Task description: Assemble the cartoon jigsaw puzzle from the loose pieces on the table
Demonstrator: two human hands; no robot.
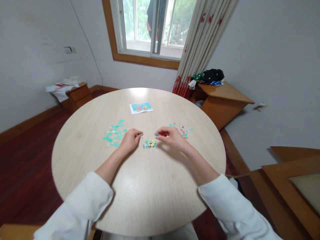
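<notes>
My left hand [131, 139] is closed in a pinch on a small puzzle piece [141, 135]. Opposite it, my right hand [171, 136] pinches another puzzle piece [156, 134] between thumb and fingertips. Between and just below the hands lies a small joined section of puzzle [151, 143] with a yellow cartoon face. Loose turquoise and pale pieces [115, 132] spread out to the left of my left hand. More loose pieces, some pink, some turquoise [184, 135], lie behind my right hand, which partly hides them.
A printed picture sheet [141, 107] lies on the far part of the round wooden table [150, 196]. Beyond the table stand a wooden cabinet [222, 100] with cloths on it, a low wooden cabinet [79, 95] at left, and a curtain [200, 40] beside the window.
</notes>
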